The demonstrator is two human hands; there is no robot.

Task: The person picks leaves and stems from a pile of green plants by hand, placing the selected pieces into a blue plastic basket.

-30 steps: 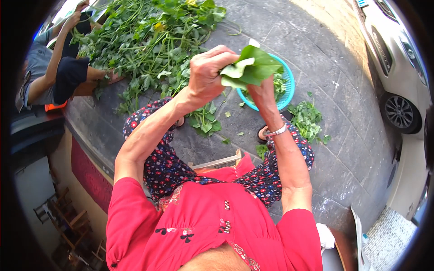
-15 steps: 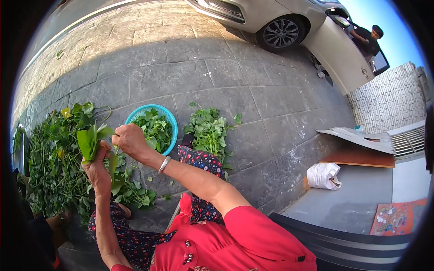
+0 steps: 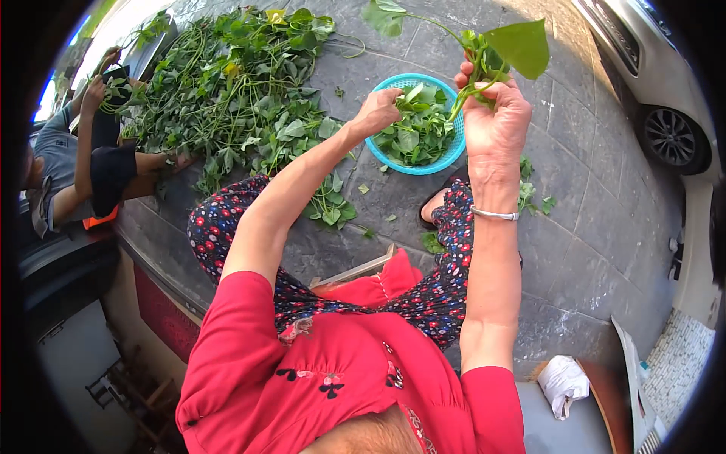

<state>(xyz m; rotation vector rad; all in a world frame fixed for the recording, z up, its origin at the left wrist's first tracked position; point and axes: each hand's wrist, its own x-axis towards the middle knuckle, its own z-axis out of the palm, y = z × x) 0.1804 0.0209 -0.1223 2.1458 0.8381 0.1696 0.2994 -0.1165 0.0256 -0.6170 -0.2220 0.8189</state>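
My right hand [image 3: 495,113] is raised at the far right of the turquoise basket [image 3: 373,148], closed round a leafy green sprig [image 3: 522,49] with one broad leaf and a long stem. My left hand [image 3: 378,112] reaches over the basket's left rim. Its fingers are bent together, their tips at the green leaves [image 3: 416,136] inside; what they hold, if anything, is hidden. A big heap of leafy vines [image 3: 249,98] lies on the paving left of the basket. Some loose greens [image 3: 329,203] lie nearer my knee, and another small pile [image 3: 525,193] shows behind my right wrist.
Another person [image 3: 64,151] sits at the far left, hands on a vine. A car [image 3: 665,76] stands at the right. A white bag [image 3: 563,384] lies at the lower right near a leaning board [image 3: 601,393]. Between my legs is a wooden-edged low seat [image 3: 355,268].
My view has turned to the right, so the basket is more central. My left hand has left the leaf bunch and come to the basket; my right hand has risen with a sprig.
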